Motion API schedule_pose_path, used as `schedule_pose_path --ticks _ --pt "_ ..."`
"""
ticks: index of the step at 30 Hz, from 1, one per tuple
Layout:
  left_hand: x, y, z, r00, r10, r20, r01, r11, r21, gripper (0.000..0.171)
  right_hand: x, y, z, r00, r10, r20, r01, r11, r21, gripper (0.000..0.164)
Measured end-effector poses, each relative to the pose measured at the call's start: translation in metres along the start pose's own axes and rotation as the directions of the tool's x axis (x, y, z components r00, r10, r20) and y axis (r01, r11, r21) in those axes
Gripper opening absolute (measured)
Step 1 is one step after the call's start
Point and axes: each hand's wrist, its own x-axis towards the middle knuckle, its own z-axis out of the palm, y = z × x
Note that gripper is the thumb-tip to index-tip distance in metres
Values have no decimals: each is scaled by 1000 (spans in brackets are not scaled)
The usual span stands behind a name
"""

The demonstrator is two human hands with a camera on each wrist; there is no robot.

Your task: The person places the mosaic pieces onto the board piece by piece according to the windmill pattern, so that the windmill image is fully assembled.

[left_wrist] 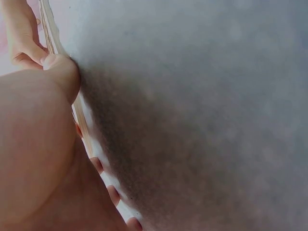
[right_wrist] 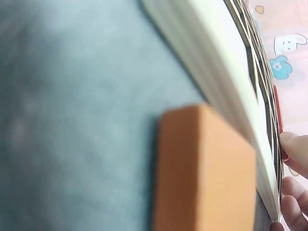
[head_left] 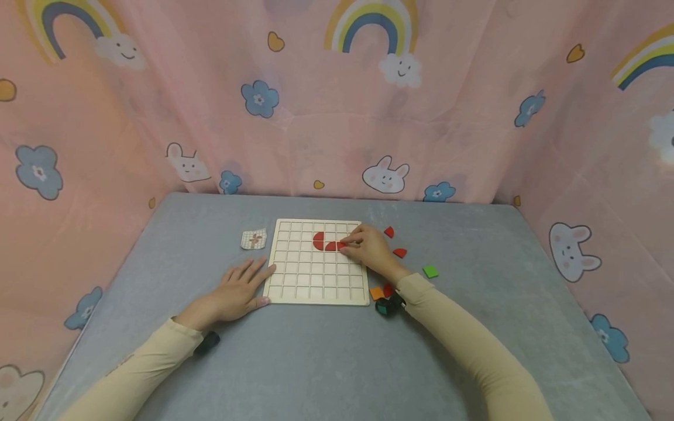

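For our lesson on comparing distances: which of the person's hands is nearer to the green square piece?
Right. The right hand is over the right side of the board, leftward of the green square piece; the left hand is farther left, at the board's opposite edge.

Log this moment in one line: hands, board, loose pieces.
left hand: rests at left edge of grid board | right hand: pinches red piece at board | right of board: loose orange piece, green piece, red wedges
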Motion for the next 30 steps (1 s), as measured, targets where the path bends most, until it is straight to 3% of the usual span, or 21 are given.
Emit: schedule_pose_path --ticks 9,23,30 --pt "3 -8 8 1000 -3 -24 4 999 32 75 0 -2 1 1000 7 -4 -7 1000 -6 27" --pt "-1 10 -6 999 -31 22 31 1000 6 71 -2 -3 1 1000 1 -4 -1 1000 4 27" --pt "-1 6 -3 1000 13 -18 -13 1000 2 71 -2 -3 0 1000 8 -1 -8 1000 22 28"
